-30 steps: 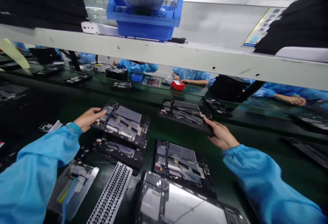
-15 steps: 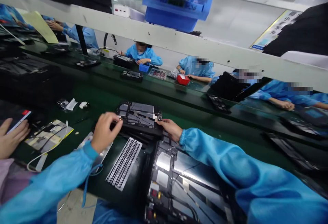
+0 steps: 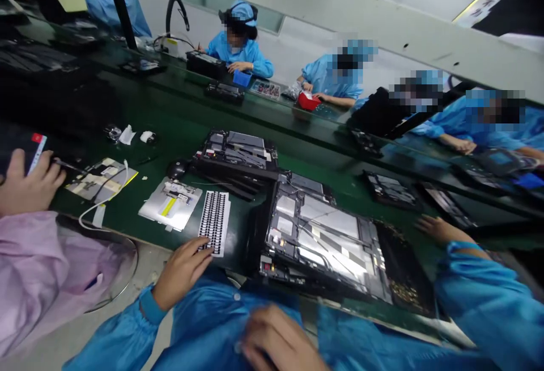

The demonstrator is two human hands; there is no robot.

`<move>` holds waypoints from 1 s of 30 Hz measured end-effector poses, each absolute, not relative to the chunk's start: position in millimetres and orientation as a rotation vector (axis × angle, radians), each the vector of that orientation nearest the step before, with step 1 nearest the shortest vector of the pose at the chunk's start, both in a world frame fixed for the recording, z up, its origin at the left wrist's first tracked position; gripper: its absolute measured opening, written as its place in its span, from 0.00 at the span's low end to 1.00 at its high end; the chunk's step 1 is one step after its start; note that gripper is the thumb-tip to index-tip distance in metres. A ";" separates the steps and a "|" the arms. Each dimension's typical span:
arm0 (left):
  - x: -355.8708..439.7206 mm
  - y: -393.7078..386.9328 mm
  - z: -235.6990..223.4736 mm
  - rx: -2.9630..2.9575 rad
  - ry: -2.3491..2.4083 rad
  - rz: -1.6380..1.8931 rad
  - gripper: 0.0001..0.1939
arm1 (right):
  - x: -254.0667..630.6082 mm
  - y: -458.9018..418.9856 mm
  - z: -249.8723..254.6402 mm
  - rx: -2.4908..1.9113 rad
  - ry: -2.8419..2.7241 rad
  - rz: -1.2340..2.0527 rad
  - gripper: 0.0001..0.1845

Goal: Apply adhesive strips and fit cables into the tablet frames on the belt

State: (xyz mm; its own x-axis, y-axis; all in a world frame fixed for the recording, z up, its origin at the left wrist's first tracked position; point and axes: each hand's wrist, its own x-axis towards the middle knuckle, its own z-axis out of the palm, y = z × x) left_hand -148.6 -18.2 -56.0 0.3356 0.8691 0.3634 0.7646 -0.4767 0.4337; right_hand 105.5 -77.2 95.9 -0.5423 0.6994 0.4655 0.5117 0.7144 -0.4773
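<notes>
My left hand is at the table's front edge, its fingers stretched out and their tips on the lower end of a white sheet with rows of small black strips. Its thumb is hidden. My right hand, smeared by motion, is low in front of my blue coat, its fingers unclear. Beyond it lies an opened laptop body with silver battery cells, on a dark stack. A smaller opened laptop body lies behind the sheet, on other dark panels. A silver plate with a yellow strip sits left of the sheet.
A co-worker's hand in a pink sleeve is at left, near a taped plate with a white cable. At right, another person's blue-sleeved hand reaches over the table. A dark mat with small brass-coloured bits lies beside the large laptop body.
Both my hands have left the smaller laptop body. My left hand came down to the white sheet, my right hand back toward my body. The view tilted downward.
</notes>
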 end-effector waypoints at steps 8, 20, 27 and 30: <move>-150.6 -9.1 -62.5 2.360 1.536 0.903 0.11 | 31.9 -17.4 -52.9 -1.485 -2.394 0.415 0.07; -166.3 12.5 -84.3 2.446 1.424 0.976 0.15 | 19.8 11.6 -24.5 -1.659 -2.505 0.489 0.06; -147.1 3.0 -64.1 2.404 1.603 0.847 0.13 | 91.6 -62.2 -10.1 -1.054 -2.132 0.986 0.06; -144.5 3.0 -63.8 2.387 1.655 0.815 0.12 | 123.8 -87.2 -13.6 -1.013 -2.020 1.199 0.05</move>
State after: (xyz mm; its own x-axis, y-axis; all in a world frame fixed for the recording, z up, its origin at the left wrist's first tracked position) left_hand -144.5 3.0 -63.8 0.2549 0.8983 0.3578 0.8312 -0.3927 0.3937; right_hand 123.8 -87.2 -13.6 -0.5472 0.8316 0.0947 0.3154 0.3097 -0.8970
